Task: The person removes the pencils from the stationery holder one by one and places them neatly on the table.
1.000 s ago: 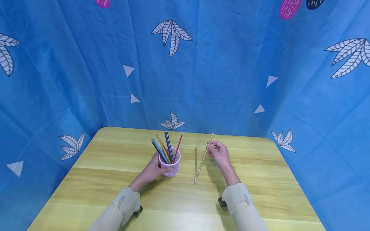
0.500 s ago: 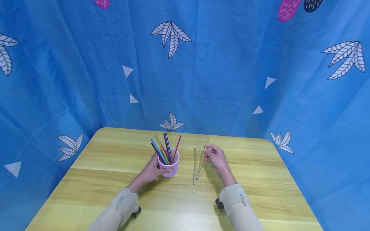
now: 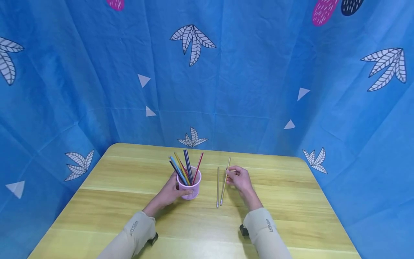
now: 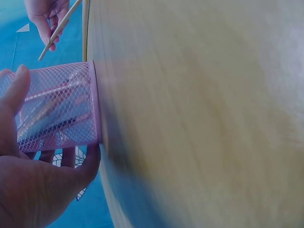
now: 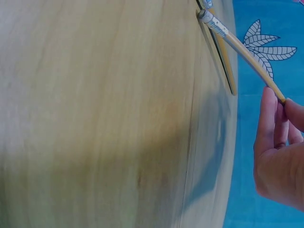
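Note:
My left hand [image 3: 167, 192] grips a pink mesh pencil cup [image 3: 195, 190] around its side. Several coloured pencils [image 3: 183, 169] lean inside it, blue, yellow, dark and red among them. In the left wrist view, the thumb and fingers wrap the mesh cup [image 4: 61, 107]. To the right, my right hand [image 3: 240, 180] pinches a wood-coloured pencil [image 3: 223, 192] near its far end. The right wrist view has that pencil [image 5: 247, 54] tilted, its silver-banded end low by the tabletop; contact there is unclear. Just left of it a similar pencil [image 3: 217, 187] lies on the table.
The light wooden table [image 3: 278, 223] has rounded far corners. A blue cloth [image 3: 245, 72] printed with white leaves hangs behind it and along both sides. Sleeves with dark wrist straps cover both forearms.
My right hand has moved left and slightly nearer, bringing its pencil lower and closer to the lying one, almost parallel. The left hand and cup have stayed in place.

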The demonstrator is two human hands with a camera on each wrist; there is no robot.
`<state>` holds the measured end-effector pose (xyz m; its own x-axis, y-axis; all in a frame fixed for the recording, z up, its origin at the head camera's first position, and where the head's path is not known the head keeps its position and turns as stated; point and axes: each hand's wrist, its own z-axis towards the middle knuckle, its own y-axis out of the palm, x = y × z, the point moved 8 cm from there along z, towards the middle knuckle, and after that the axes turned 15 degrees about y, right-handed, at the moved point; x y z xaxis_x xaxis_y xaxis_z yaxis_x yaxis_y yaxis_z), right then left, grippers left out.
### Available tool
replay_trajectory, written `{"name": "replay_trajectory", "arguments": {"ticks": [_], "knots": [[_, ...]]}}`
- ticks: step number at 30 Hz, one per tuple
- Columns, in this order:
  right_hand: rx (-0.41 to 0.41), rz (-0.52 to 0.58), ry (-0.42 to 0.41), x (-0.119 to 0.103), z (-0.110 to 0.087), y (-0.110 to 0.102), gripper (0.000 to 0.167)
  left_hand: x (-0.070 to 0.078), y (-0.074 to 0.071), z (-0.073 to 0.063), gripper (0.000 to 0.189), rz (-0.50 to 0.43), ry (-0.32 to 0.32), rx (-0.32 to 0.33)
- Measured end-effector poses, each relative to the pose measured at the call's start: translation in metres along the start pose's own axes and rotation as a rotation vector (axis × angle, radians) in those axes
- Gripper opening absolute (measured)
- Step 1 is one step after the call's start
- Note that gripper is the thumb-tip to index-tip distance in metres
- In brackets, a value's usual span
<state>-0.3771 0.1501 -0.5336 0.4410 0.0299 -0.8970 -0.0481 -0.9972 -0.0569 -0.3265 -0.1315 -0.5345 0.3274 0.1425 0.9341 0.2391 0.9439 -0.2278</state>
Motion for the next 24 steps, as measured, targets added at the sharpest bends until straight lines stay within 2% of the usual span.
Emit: {"name": "replay_trajectory", "arguments": {"ticks": [24], "knots": [[0.009,-0.053,-0.012,0.0048,0.0024,0.0093,0.026,0.0022,0.0008,0.0003,0.098,0.012,0.022,-0.012]]}}
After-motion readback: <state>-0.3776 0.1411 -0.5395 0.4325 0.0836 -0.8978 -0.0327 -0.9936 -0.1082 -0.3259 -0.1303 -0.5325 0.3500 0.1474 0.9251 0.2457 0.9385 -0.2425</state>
